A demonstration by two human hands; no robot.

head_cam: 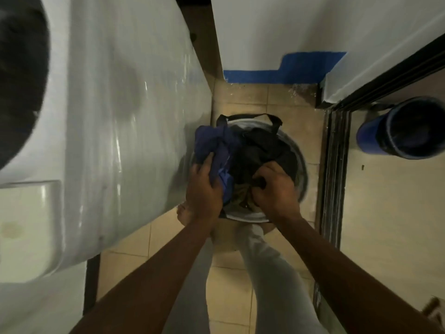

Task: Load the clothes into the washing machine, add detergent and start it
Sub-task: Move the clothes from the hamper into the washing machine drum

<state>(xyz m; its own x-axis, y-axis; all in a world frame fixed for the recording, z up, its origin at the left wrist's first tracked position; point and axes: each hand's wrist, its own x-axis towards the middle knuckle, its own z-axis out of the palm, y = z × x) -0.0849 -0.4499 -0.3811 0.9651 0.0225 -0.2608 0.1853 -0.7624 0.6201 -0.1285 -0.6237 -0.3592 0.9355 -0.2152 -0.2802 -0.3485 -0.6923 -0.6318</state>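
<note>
You're bending over the basket (304,169), both hands down in the clothes. Left hand (204,189) is clutching the blue garment (212,143), bunched just past your fingers. Right hand (277,186) is clenching on the dark clothes (262,150) just ahead of it. Washer (108,116) is standing close beside your left hand; its dark opening (21,80) is sitting well beyond that hand, up and left. Step looks like loading, just starting. Next you're likely lifting both bundles up and swinging left to the opening without dropping any.
</note>
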